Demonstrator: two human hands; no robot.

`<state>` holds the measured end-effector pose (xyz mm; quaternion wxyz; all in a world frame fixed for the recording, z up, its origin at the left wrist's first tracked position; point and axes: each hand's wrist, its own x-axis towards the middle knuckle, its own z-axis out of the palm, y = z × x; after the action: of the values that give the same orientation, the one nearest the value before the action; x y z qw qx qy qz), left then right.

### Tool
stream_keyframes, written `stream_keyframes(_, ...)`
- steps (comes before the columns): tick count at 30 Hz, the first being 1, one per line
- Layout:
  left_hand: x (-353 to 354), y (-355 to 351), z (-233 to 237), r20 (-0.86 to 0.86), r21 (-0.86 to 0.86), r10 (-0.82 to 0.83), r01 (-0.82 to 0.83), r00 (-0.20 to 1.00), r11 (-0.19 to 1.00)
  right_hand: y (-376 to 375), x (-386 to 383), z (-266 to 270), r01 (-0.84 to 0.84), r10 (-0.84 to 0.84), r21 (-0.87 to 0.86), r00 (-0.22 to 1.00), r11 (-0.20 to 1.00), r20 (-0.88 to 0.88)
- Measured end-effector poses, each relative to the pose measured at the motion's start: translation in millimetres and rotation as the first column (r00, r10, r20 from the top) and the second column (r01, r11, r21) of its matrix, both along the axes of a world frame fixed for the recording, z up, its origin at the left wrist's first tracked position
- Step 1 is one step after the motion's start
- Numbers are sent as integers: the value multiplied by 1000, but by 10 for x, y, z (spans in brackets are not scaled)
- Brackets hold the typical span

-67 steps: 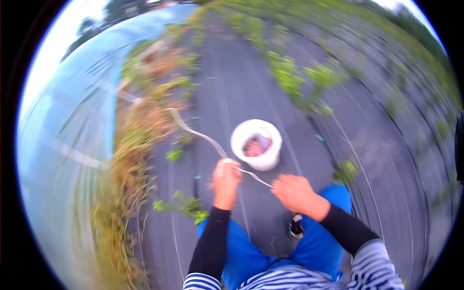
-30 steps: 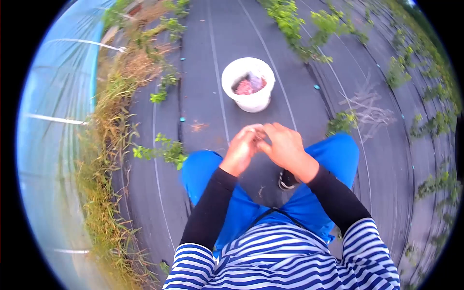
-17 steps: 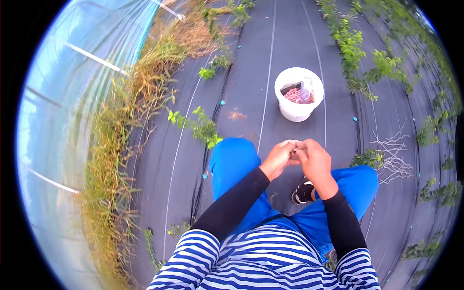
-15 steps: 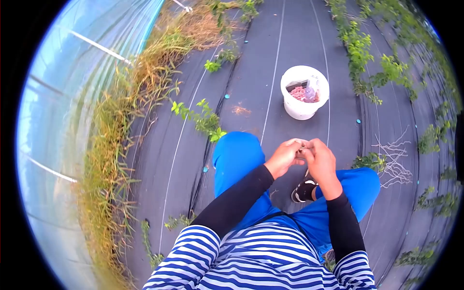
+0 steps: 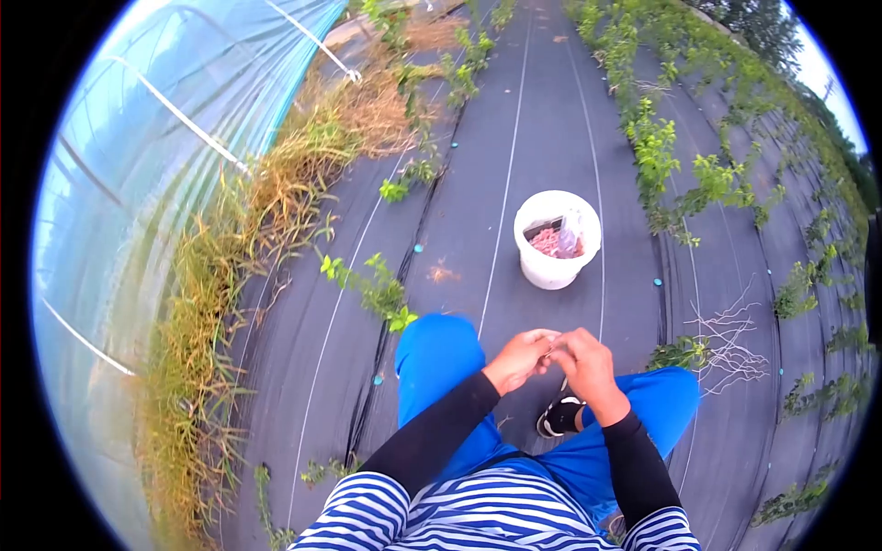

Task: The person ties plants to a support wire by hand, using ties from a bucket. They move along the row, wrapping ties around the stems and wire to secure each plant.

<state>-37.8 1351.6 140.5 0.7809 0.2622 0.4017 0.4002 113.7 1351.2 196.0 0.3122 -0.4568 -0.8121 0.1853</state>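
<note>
My left hand [image 5: 520,361] and my right hand [image 5: 589,369] meet in front of my knees, fingertips pinched together. Whatever lies between the fingers is too small and too covered to make out. Just beyond them a white bucket [image 5: 549,273] stands upright on the black ground cover. Inside it are a heap of small pinkish-red pieces [image 5: 546,241], a clear plastic bag [image 5: 571,230] and something dark along the back. Neither hand touches the bucket.
Black ground cover [image 5: 459,230] with white lines runs between rows of green plants [image 5: 654,151]. A low plant [image 5: 377,292] grows near my left knee. Pale cut twigs [image 5: 733,354] lie by my right knee. Dry grass [image 5: 197,303] borders a plastic-film tunnel [image 5: 110,239] on the left.
The view has tilted upward, so the bucket, hands and knees sit lower in the picture. Both hands stay together, with the right fingers shifted slightly over the left ones.
</note>
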Motion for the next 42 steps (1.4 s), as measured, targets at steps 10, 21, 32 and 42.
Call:
stream_keyframes(10, -29, 5, 42, 112, -71, 14, -6, 994, 997, 12, -35, 37, -53, 38, -83, 984, 995, -174)
stream_keyframes(21, -34, 25, -1, 89, 36, 363, -367, 928, 930, 32, -1, -190, -427, -451, -605, 412, 672, -792)
stream_keyframes(32, 144, -96, 164, -188, 384, 320, -230, 929, 894, -115, -388, -497, -502, -667, -749, 380, 433, -641)
stream_keyframes(42, 77, -103, 115, -8, 173, 225, -220, 974, 960, -149, -299, -544, -686, -664, -599, 223, 413, -714)
